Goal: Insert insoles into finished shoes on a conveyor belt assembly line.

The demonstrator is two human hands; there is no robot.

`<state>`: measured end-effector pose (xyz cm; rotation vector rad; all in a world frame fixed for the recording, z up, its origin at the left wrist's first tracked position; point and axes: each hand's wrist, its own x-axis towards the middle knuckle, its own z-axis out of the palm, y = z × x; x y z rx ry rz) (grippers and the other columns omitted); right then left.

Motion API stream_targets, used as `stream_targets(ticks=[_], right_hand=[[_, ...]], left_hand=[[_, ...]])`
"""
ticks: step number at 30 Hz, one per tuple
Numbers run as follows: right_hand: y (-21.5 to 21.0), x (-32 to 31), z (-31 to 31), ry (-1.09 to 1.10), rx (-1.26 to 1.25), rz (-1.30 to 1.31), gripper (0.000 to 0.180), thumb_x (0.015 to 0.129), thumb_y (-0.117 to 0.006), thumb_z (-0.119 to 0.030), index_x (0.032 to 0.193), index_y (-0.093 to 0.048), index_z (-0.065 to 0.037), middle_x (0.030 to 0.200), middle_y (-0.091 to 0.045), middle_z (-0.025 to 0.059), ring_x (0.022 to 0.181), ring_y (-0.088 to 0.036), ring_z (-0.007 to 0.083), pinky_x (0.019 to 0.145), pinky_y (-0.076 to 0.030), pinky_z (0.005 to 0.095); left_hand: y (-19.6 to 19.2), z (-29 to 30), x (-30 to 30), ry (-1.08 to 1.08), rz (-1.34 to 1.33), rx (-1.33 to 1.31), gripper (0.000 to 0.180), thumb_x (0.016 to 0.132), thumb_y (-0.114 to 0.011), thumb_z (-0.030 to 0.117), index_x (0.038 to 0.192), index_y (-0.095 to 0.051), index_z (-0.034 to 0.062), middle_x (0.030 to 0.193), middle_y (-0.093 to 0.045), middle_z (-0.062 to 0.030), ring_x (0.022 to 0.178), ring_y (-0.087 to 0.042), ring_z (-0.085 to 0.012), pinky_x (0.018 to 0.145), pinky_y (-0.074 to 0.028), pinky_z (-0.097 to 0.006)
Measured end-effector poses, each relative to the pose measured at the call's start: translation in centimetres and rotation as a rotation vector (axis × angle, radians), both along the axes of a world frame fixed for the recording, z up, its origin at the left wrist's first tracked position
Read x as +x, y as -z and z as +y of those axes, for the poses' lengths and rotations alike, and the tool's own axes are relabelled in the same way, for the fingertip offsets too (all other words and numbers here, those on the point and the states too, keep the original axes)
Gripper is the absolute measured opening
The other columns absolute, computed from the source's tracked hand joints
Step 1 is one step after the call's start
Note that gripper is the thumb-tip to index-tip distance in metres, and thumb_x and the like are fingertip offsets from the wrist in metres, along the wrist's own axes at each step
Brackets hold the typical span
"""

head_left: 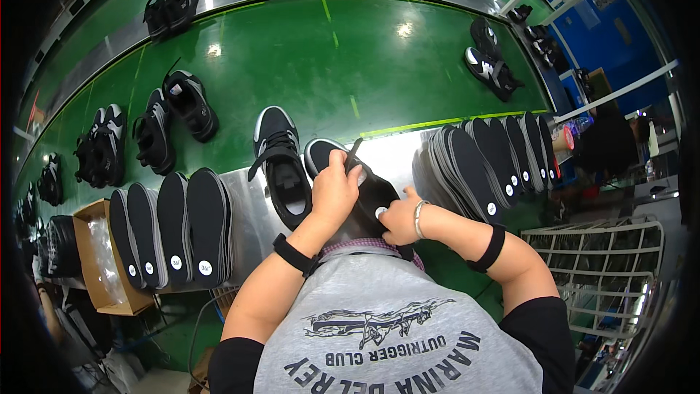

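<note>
A black sneaker (318, 150) with a grey-white toe rim lies in front of me on the metal ledge, partly covered by my hands. My left hand (335, 191) is closed on its upper near the tongue and strap. In the shoe's opening is a black insole (374, 198) with a round white label at the heel end. My right hand (403, 217) pinches the insole's heel end beside that label; the fingertips are partly hidden. Just left of my left hand, the matching sneaker (278, 147) lies with its opening toward me and its strap loose.
Stacks of black insoles stand on the ledge at left (210, 222) and right (467, 168). A cardboard box (117, 293) with clear plastic sits far left. Several more shoes (191, 106) rest on the green conveyor belt (292, 58). A white wire rack (598, 266) stands at my right.
</note>
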<state>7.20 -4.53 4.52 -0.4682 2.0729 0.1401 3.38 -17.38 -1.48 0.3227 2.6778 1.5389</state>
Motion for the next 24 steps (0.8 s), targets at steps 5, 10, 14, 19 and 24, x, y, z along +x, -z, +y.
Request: stream_targets(ticks=[5,10,14,19,24], right_hand=[[1.4,0.8,0.7,-0.043,0.057,-0.064,0.043,0.077,-0.046,-0.026,0.11,-0.051,0.001,0.1,-0.058,0.0176,0.103,-0.051,0.0259,0.099,-0.01,0.0574],[1.2,0.7,0.5,0.019,0.034,-0.064,0.046,0.079,-0.046,-0.026,0.114,-0.045,0.004,0.103,-0.058,0.018,0.107,-0.05,0.028,0.1,-0.01,0.0547],[1.2,0.8,3.0,0.228,0.0,0.054,0.035,0.077,-0.047,-0.021,0.106,-0.052,-0.001,0.105,-0.058,0.0138,0.099,-0.055,0.0266,0.095,-0.016,0.0561],[0.3,0.6,7.5,0.559,-0.346,0.587,0.022,0.076,-0.053,-0.028,0.083,-0.058,-0.007,0.081,-0.06,0.0172,0.082,-0.058,0.0301,0.07,-0.044,0.0411],[-0.4,2.6,14.9,0.669,-0.169,1.102,0.033,0.064,-0.069,-0.027,0.086,-0.055,-0.006,0.085,-0.057,0.0121,0.084,-0.054,0.0299,0.072,-0.045,0.0395]], left_hand=[[-0.2,0.3,0.0,0.012,-0.004,-0.012,0.027,0.079,-0.056,0.019,0.093,-0.042,0.0007,0.076,-0.059,-0.0201,0.072,-0.057,-0.0379,0.062,-0.044,-0.044],[-2.4,-0.9,1.5,0.101,-0.085,0.108,0.044,0.075,-0.062,0.021,0.105,-0.038,0.0002,0.091,-0.057,-0.021,0.084,-0.057,-0.0363,0.067,-0.045,-0.04],[-5.4,-5.6,3.6,0.142,0.288,-0.411,0.044,0.063,-0.071,0.024,0.093,-0.05,0.0009,0.083,-0.055,-0.013,0.08,-0.051,-0.0296,0.072,-0.038,-0.039],[-3.4,-7.7,4.7,0.273,0.162,-0.595,0.026,0.068,-0.063,0.012,0.089,-0.052,0.004,0.073,-0.057,-0.0126,0.072,-0.054,-0.0298,0.06,-0.044,-0.04],[-4.3,-5.4,5.1,0.385,0.073,-0.387,0.022,0.072,-0.063,0.021,0.087,-0.056,0.0056,0.073,-0.059,-0.0127,0.076,-0.056,-0.0285,0.064,-0.045,-0.036]])
